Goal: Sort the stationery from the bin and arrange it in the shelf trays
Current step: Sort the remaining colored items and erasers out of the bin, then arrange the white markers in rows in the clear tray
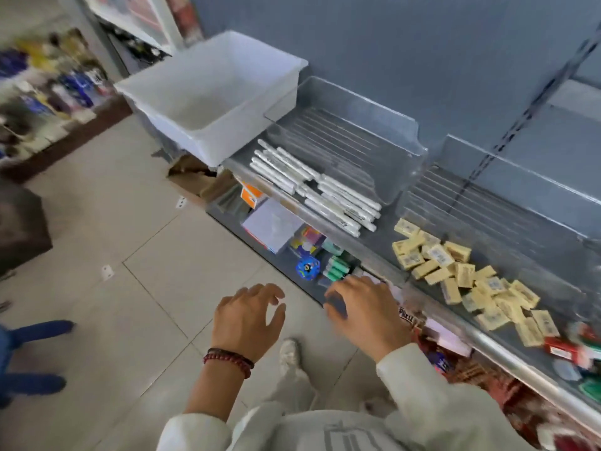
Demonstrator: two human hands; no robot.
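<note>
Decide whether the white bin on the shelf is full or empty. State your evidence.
Empty: the white bin shows only bare floor and walls inside.

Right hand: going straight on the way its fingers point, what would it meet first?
Likely the green tubes on the lower shelf, just beyond the fingertips of the right hand, though depth is unclear here.

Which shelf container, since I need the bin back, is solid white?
The leftmost one, the bin; the tray beside it and the farther tray are clear plastic.
</note>
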